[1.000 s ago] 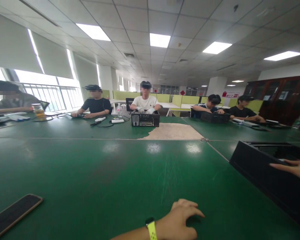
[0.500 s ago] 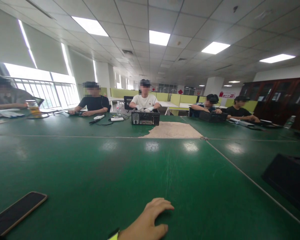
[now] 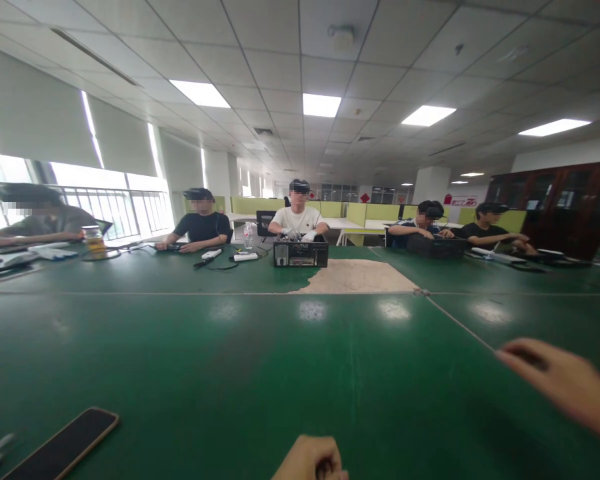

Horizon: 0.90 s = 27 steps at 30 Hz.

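Green table [image 3: 260, 360] spreads under both my hands. I count one phone [image 3: 63, 448], dark and face up, lying flat well to the left of my left hand [image 3: 310, 461]. That hand sits at the bottom edge with its fingers curled together on the table, holding nothing. My right hand [image 3: 565, 383] is blurred above the table at the right, fingers together and stretched leftward, empty; the phone is far across from it. Five people sit along the far side. Two black cases stand there: one computer case [image 3: 301, 253] straight ahead of my left fingers under a co-worker's gloved hands, a second case [image 3: 436, 246] farther right.
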Available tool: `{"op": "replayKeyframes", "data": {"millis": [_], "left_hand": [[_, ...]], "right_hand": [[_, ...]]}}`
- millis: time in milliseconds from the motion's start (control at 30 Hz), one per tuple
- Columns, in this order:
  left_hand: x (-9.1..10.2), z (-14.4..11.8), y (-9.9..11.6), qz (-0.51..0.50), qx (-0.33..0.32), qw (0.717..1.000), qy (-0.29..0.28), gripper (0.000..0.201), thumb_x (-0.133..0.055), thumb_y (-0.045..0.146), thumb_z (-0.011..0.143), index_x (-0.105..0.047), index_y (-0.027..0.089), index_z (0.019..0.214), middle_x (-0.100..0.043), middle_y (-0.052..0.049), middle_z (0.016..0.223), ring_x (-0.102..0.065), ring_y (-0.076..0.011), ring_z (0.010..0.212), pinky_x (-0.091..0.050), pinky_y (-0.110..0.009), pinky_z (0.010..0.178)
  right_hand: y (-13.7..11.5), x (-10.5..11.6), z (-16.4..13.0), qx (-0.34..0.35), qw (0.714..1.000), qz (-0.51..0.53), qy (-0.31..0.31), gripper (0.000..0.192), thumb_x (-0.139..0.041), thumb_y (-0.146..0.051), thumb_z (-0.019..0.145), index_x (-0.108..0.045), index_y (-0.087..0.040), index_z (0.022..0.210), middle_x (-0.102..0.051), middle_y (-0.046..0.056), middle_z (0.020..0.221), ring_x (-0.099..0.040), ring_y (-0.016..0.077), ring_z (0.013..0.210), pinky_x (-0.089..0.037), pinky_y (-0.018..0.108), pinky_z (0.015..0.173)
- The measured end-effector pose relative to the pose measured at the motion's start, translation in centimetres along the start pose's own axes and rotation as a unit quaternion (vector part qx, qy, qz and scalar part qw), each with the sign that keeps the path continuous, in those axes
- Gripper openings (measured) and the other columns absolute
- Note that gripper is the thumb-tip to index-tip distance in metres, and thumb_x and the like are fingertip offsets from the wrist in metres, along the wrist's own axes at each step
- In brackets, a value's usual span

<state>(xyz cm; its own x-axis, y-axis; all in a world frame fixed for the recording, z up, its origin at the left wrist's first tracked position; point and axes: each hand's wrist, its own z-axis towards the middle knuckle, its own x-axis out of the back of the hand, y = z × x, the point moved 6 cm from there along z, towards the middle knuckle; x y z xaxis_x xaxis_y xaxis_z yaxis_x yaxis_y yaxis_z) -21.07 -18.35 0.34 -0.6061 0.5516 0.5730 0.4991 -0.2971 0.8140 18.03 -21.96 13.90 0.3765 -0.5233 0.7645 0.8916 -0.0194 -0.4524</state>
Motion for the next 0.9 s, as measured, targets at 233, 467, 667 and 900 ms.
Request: {"op": "replayKeyframes", "data": {"millis": [233, 467, 667, 900], "left_hand": [[0.1, 0.2, -1.2, -0.055, -0.019, 0.997, -0.043, 0.02, -0.054, 0.02, 0.072, -0.047, 0.016, 0.054, -0.039, 0.007, 0.051, -0.034, -0.0069, 0.051, -0.023, -0.021, 0.047], [0.0, -0.5, -0.6, -0.067, -0.053, 0.995, -0.057, 0.017, -0.048, 0.015, 0.07, -0.047, 0.016, 0.053, -0.037, 0.007, 0.05, -0.031, -0.0064, 0.048, -0.022, -0.021, 0.043], [0.0, -0.6, -0.4, -0.053, -0.066, 0.993, -0.077, 0.021, -0.049, 0.02, 0.073, -0.043, 0.017, 0.053, -0.034, 0.007, 0.051, -0.029, -0.0064, 0.049, -0.021, -0.022, 0.043], [0.2, -0.6, -0.4, -0.056, -0.049, 0.992, -0.106, 0.024, -0.052, 0.023, 0.074, -0.043, 0.018, 0.051, -0.032, 0.007, 0.048, -0.028, -0.0068, 0.046, -0.022, -0.023, 0.043]], "right_hand": [[-18.9, -25.1, -10.0, 0.023, 0.934, 0.242, -0.263, 0.048, -0.048, -0.053, 0.075, -0.03, -0.02, 0.045, -0.028, -0.004, 0.048, -0.032, 0.011, 0.052, -0.023, 0.027, 0.051], [-18.0, -26.3, -11.6, 0.035, 0.898, 0.32, -0.299, 0.055, -0.039, -0.061, 0.083, -0.036, -0.019, 0.048, -0.03, -0.004, 0.05, -0.031, 0.0104, 0.052, -0.024, 0.027, 0.05], [-18.9, -26.2, -11.7, 0.043, 0.882, 0.347, -0.316, 0.053, -0.042, -0.055, 0.086, -0.039, -0.017, 0.049, -0.03, -0.004, 0.05, -0.029, 0.009, 0.051, -0.021, 0.025, 0.047], [-18.9, -26.1, -11.5, 0.051, 0.878, 0.352, -0.319, 0.048, -0.045, -0.045, 0.085, -0.04, -0.017, 0.047, -0.029, -0.005, 0.048, -0.027, 0.008, 0.048, -0.019, 0.024, 0.045]]}}
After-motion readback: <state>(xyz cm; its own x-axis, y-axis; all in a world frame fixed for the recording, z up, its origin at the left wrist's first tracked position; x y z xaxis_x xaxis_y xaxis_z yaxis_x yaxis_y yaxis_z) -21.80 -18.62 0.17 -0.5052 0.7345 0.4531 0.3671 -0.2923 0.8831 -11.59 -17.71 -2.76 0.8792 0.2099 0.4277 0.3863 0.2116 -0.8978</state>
